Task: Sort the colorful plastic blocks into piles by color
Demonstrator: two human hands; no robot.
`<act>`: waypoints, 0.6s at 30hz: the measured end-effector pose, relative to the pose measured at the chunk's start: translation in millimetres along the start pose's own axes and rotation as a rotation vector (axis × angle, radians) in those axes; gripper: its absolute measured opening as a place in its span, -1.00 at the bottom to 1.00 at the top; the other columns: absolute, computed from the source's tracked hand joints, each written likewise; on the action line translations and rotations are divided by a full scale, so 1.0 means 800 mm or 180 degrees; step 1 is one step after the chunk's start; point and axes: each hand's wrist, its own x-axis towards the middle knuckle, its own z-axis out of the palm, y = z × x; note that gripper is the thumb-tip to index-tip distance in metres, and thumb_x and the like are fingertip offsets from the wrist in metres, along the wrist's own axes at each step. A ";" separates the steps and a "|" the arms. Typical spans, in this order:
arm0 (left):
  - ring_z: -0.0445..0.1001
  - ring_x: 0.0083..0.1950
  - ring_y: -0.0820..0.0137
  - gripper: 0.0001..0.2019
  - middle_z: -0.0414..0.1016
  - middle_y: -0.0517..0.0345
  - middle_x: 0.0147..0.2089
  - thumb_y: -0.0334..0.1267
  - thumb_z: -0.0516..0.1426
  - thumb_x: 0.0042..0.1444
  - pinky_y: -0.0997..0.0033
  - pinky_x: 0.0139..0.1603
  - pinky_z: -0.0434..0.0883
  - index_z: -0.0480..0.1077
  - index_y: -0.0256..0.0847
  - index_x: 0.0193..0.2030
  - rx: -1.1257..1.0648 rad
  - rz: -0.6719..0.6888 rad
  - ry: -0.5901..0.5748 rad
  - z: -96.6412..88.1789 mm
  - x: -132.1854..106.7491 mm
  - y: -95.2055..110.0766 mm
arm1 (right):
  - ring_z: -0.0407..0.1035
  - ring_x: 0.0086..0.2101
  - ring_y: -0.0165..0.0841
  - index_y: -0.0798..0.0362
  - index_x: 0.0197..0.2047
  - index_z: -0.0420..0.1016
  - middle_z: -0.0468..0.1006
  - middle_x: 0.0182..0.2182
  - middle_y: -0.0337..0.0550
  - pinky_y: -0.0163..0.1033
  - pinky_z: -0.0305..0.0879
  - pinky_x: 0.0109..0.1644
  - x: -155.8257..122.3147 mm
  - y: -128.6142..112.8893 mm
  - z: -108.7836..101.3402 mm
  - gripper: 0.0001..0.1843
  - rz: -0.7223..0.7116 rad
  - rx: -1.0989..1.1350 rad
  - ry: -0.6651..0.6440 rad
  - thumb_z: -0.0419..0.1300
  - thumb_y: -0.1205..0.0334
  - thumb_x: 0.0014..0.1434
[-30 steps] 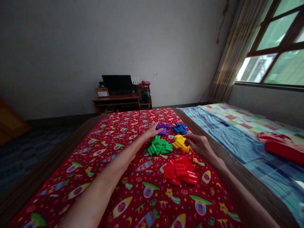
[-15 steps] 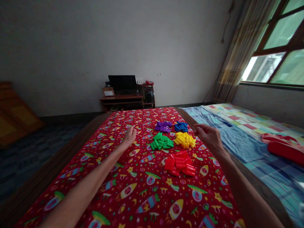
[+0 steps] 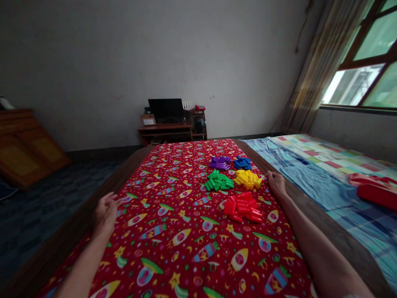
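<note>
My left hand is at the left edge of the red patterned cloth, its fingers loosely bent and apart, with nothing visible in them. At the cloth's right edge is my right hand, fingers curled downward and together; whether they grip anything is hidden. Just left of that hand lies a pile of yellow plastic pieces. Nearer to me is a red pile. A green pile lies left of the yellow one, with purple pieces and blue pieces farther back.
The cloth covers a dark wooden table. A bed with blue and checkered covers adjoins on the right, a red item on it. Against the back wall stands a desk with a monitor. A wooden cabinet is at left.
My left hand has moved left and toward me, from the middle of the cloth to its left edge. My right hand has lowered to the cloth's right edge. The piles look unchanged.
</note>
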 end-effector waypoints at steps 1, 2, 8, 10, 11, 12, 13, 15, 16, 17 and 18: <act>0.48 -0.42 0.38 -0.76 0.40 0.18 -0.33 -0.41 0.06 -0.15 0.06 -0.02 0.47 0.27 -0.20 -0.26 -0.0119 -0.0194 0.0060 0.001 -0.003 0.003 | 0.38 -0.61 -0.30 0.13 -0.51 0.53 0.49 -0.69 -0.11 -0.24 0.27 -0.43 -0.001 0.001 0.000 -0.45 -0.0006 -0.0046 -0.0007 -0.01 -0.17 0.08; 0.47 -0.43 0.42 -0.76 0.39 0.20 -0.33 -0.43 0.06 -0.16 0.10 0.00 0.47 0.27 -0.20 -0.27 -0.0196 -0.0358 0.0114 0.002 -0.006 0.007 | 0.38 -0.60 -0.29 0.14 -0.50 0.53 0.50 -0.68 -0.10 -0.24 0.27 -0.42 -0.001 0.001 -0.001 -0.45 -0.0013 -0.0075 -0.0007 -0.01 -0.16 0.09; 0.43 -0.48 0.51 -0.81 0.40 0.24 -0.40 -0.51 0.05 -0.13 0.15 0.06 0.46 0.32 -0.25 -0.33 -0.0732 -0.0636 0.0221 -0.002 -0.013 0.022 | 0.43 -0.54 -0.28 0.11 -0.51 0.49 0.55 -0.62 -0.05 -0.23 0.31 -0.30 -0.001 0.003 -0.005 -0.47 -0.0120 -0.0051 -0.0022 -0.03 -0.16 0.10; 0.44 -0.45 0.51 -0.80 0.41 0.24 -0.43 -0.55 0.05 -0.15 0.16 0.12 0.43 0.33 -0.27 -0.35 -0.1001 -0.0671 0.0346 -0.005 -0.012 0.022 | 0.44 -0.53 -0.28 0.11 -0.51 0.49 0.57 -0.59 -0.04 -0.23 0.32 -0.30 -0.001 0.004 -0.004 -0.46 -0.0101 0.0029 -0.0049 -0.03 -0.17 0.09; 0.45 -0.43 0.51 -0.80 0.41 0.23 -0.44 -0.57 0.05 -0.16 0.17 0.15 0.41 0.34 -0.27 -0.37 -0.1115 -0.0708 0.0427 -0.006 -0.012 0.021 | 0.44 -0.53 -0.27 0.11 -0.51 0.49 0.57 -0.58 -0.03 -0.23 0.33 -0.30 -0.001 0.004 -0.004 -0.46 -0.0099 0.0037 -0.0062 -0.03 -0.17 0.09; 0.46 -0.41 0.51 -0.79 0.41 0.23 -0.45 -0.59 0.05 -0.17 0.18 0.18 0.39 0.34 -0.28 -0.38 -0.1211 -0.0756 0.0496 -0.007 -0.011 0.021 | 0.44 -0.53 -0.27 0.11 -0.51 0.49 0.57 -0.59 -0.04 -0.23 0.33 -0.30 -0.001 0.005 -0.004 -0.46 -0.0102 0.0021 -0.0062 -0.03 -0.17 0.09; 0.47 -0.39 0.51 -0.78 0.41 0.23 -0.46 -0.60 0.05 -0.18 0.18 0.20 0.38 0.35 -0.28 -0.39 -0.1288 -0.0802 0.0548 -0.007 -0.011 0.021 | 0.44 -0.54 -0.27 0.11 -0.52 0.49 0.56 -0.60 -0.04 -0.22 0.33 -0.29 -0.001 0.005 -0.004 -0.47 -0.0104 -0.0015 -0.0055 -0.03 -0.17 0.10; 0.47 -0.37 0.50 -0.78 0.41 0.23 -0.48 -0.62 0.04 -0.19 0.18 0.22 0.36 0.35 -0.28 -0.39 -0.1391 -0.0882 0.0605 -0.008 -0.011 0.023 | 0.43 -0.54 -0.27 0.10 -0.53 0.49 0.55 -0.63 -0.06 -0.21 0.33 -0.28 0.000 0.005 -0.005 -0.47 -0.0100 -0.0093 -0.0039 -0.03 -0.15 0.10; 0.47 -0.37 0.50 -0.78 0.41 0.23 -0.49 -0.62 0.04 -0.18 0.17 0.23 0.36 0.35 -0.28 -0.39 -0.1425 -0.0909 0.0604 -0.008 -0.012 0.025 | 0.43 -0.54 -0.27 0.10 -0.54 0.49 0.54 -0.64 -0.06 -0.21 0.33 -0.27 0.000 0.004 -0.005 -0.47 -0.0085 -0.0118 -0.0046 -0.03 -0.15 0.10; 0.47 -0.37 0.51 -0.78 0.41 0.23 -0.49 -0.62 0.05 -0.17 0.18 0.23 0.36 0.35 -0.28 -0.39 -0.1450 -0.0924 0.0599 -0.008 -0.013 0.027 | 0.43 -0.54 -0.27 0.10 -0.54 0.50 0.54 -0.64 -0.07 -0.21 0.33 -0.28 0.000 0.003 -0.006 -0.48 -0.0048 -0.0136 -0.0059 -0.03 -0.14 0.10; 0.47 -0.37 0.52 -0.79 0.41 0.23 -0.48 -0.62 0.05 -0.16 0.19 0.23 0.35 0.34 -0.28 -0.39 -0.1465 -0.0925 0.0591 -0.007 -0.014 0.029 | 0.43 -0.54 -0.27 0.11 -0.53 0.50 0.54 -0.64 -0.07 -0.21 0.32 -0.29 0.000 0.002 -0.006 -0.48 -0.0007 -0.0148 -0.0073 -0.02 -0.13 0.10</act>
